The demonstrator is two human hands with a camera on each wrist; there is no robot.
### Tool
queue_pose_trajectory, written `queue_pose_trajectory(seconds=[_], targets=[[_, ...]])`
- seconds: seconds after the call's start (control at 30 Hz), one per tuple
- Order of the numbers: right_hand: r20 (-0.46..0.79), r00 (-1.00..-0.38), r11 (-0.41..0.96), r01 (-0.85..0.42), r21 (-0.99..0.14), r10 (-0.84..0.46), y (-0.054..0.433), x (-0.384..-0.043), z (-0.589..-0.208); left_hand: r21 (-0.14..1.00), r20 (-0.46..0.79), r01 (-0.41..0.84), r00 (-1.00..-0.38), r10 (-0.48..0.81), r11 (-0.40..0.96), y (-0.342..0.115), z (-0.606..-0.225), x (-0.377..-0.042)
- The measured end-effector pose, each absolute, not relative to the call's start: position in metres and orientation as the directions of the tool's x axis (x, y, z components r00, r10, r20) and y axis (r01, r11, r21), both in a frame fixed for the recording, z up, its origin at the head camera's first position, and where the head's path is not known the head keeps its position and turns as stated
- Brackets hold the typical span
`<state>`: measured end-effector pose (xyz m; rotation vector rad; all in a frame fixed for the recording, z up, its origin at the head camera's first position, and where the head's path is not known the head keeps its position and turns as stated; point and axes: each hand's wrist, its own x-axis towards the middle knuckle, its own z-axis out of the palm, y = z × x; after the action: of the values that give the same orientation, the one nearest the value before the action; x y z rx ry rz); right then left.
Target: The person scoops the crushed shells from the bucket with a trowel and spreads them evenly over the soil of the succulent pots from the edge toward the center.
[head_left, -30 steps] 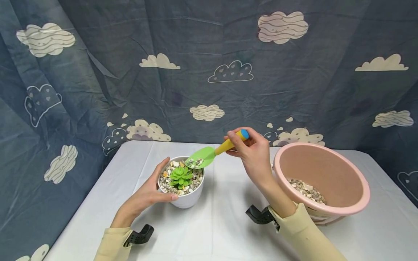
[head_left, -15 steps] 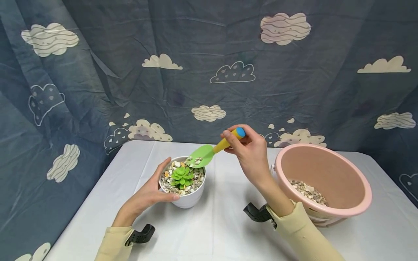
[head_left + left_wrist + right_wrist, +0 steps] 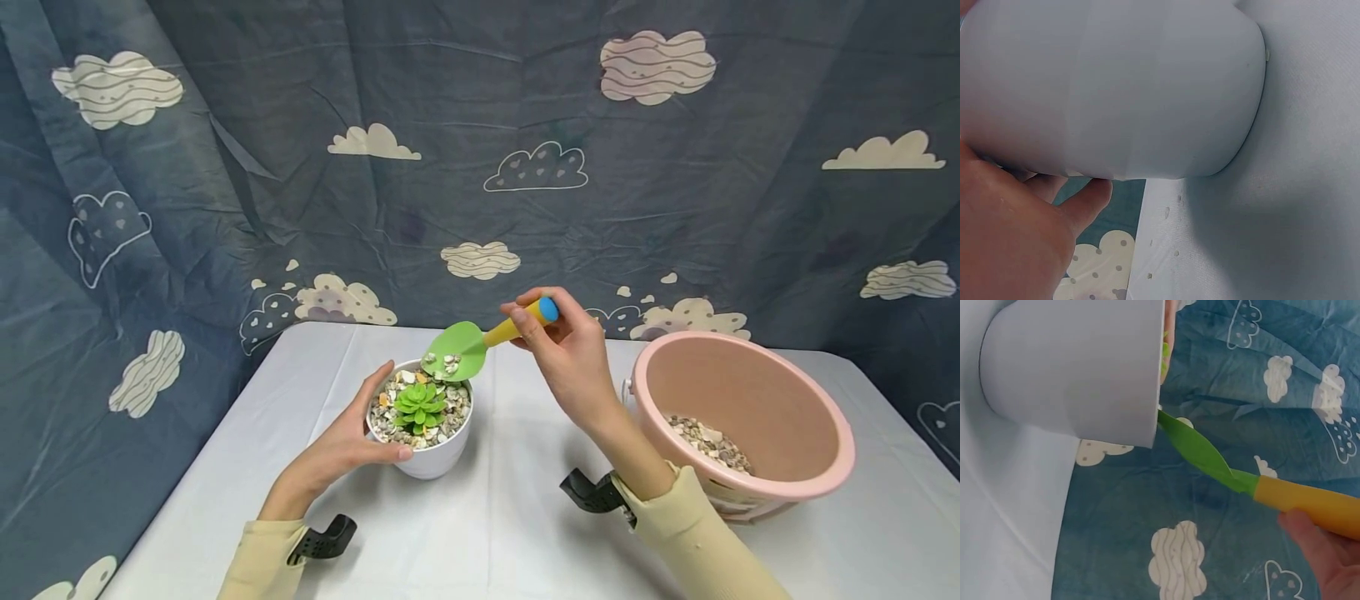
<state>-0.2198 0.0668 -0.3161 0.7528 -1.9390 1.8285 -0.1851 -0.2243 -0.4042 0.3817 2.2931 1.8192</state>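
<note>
A white flower pot (image 3: 431, 462) stands on the table, filled with pebbles (image 3: 393, 425) around a green succulent (image 3: 420, 404). My left hand (image 3: 341, 433) holds the pot from its left side, thumb along the near rim and fingers round the far side. In the left wrist view fingers (image 3: 1088, 203) touch the pot's wall. My right hand (image 3: 573, 354) grips the yellow handle of a small garden trowel (image 3: 465, 343). Its green blade slopes down over the pot's far right rim, carrying a few pebbles. The right wrist view shows the blade tip (image 3: 1169, 422) right at the rim.
To the right stands a pink bucket (image 3: 810, 417) with pebbles (image 3: 708, 442) at its bottom. A white cloth covers the table (image 3: 510, 533). Behind hangs a dark blue curtain (image 3: 420, 208) with cloud prints. Small bits (image 3: 1167, 212) lie on the cloth near the pot.
The right hand has shifted slightly left, and the trowel blade has moved a little up and left at the far rim. The left hand and pot stay in place.
</note>
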Motion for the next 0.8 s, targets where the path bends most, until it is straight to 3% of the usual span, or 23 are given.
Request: queue_pose_trajectory(seconds=[0.23,0.47,0.63,0.8], targets=[[0.682,-0.708,0.01,-0.695,-0.719,-0.182,0.069,-0.216,-0.327,0.972,0.022,0.095,-0.949,0.316,0.217,-0.224,-0.404,-0.186],[0.709,-0.677,0.007,-0.724,-0.689,-0.198,0.075,-0.213,-0.334,0.974,0.01,0.08,-0.948,0.317,0.211,-0.224,-0.404,-0.186],[0.714,-0.678,-0.003,-0.725,-0.689,-0.174,0.078,-0.212,-0.338,0.972,-0.013,0.06,-0.952,0.306,0.227,-0.224,-0.403,-0.185],[0.686,-0.72,-0.055,-0.685,-0.727,-0.1,0.081,-0.213,-0.345,0.968,-0.037,0.039,-0.954,0.297,0.247,-0.223,-0.4,-0.183]])
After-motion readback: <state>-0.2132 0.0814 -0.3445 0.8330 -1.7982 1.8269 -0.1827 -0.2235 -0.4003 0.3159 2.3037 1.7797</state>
